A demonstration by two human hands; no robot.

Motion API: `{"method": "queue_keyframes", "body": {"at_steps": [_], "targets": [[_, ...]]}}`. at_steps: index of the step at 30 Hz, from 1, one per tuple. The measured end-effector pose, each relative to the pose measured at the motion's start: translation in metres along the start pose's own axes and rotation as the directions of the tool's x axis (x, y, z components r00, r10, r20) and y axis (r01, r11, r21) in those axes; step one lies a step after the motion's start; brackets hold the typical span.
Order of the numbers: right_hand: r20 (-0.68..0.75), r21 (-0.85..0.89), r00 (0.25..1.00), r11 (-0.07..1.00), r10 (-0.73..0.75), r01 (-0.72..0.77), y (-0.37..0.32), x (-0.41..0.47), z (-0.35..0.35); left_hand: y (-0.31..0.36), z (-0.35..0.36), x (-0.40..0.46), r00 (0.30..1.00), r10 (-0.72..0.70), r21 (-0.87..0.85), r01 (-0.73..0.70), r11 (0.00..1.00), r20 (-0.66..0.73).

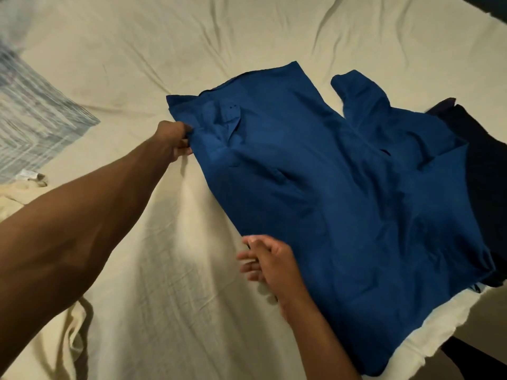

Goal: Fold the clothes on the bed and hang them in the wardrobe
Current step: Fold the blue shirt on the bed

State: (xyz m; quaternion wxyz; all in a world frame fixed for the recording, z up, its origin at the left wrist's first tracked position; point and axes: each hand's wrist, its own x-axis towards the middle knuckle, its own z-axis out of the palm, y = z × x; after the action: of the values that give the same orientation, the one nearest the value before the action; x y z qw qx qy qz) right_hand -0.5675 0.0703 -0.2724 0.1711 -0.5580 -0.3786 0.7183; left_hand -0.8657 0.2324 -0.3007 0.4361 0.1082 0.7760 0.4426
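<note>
Head view: you are at the spreading stage, by my judgement; no fold is made yet. Your left hand (175, 141) is closed, pinching the far-left edge of the blue shirt (329, 193). Your right hand (267, 263) lies half open, fingers loose at the near-left edge, gripping nothing. The shirt lies on the cream bed sheet (170, 270), right of centre, partly over a dark garment (482, 171). Its long axis runs from far-left to near-right, 1 sleeve (356, 89) pointing away. Next, flatten it before folding.

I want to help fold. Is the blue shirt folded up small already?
No, the blue shirt lies spread out on the bed, one sleeve sticking out.
</note>
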Motion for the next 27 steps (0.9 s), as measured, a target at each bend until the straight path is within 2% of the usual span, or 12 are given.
{"method": "queue_keyframes", "body": {"at_steps": [5,10,12,14,18,20,22,24,27], "targets": [[-0.142,-0.229,0.956,0.948,-0.256,0.22,-0.047,0.056,0.003,0.0,0.004,0.002,0.998,0.047,-0.041,-0.049,0.998,-0.053],[-0.253,-0.413,0.87,0.861,-0.422,0.297,-0.093,0.14,0.021,-0.005,0.003,0.015,0.981,0.13,-0.049,-0.139,0.989,-0.144],[-0.277,-0.483,0.852,0.831,-0.444,0.276,-0.113,0.173,0.03,-0.008,0.002,0.02,0.976,0.152,-0.063,-0.163,0.985,-0.154],[-0.326,-0.525,0.848,0.826,-0.417,0.204,-0.132,0.206,0.039,-0.013,0.002,0.026,0.986,0.131,-0.06,-0.137,0.989,-0.1],[-0.37,-0.466,0.863,0.872,-0.345,0.149,-0.155,0.253,0.052,-0.023,0.003,0.037,0.996,0.076,-0.075,-0.072,0.995,0.052],[-0.325,-0.546,0.876,0.827,-0.357,0.134,-0.163,0.262,0.056,-0.023,-0.001,0.044,0.993,0.087,-0.082,-0.081,0.993,0.079],[-0.293,-0.649,0.881,0.754,-0.373,0.103,-0.171,0.264,0.06,-0.022,-0.006,0.05,0.982,0.17,-0.031,-0.168,0.985,0.085],[-0.313,-0.715,0.834,0.691,-0.454,0.108,-0.179,0.26,0.065,-0.019,-0.009,0.056,0.957,0.282,0.015,-0.283,0.959,0.072],[-0.354,-0.76,0.646,0.611,-0.676,0.222,-0.185,0.242,0.079,-0.016,-0.011,0.056,0.95,0.308,-0.035,-0.307,0.951,0.047]]}}
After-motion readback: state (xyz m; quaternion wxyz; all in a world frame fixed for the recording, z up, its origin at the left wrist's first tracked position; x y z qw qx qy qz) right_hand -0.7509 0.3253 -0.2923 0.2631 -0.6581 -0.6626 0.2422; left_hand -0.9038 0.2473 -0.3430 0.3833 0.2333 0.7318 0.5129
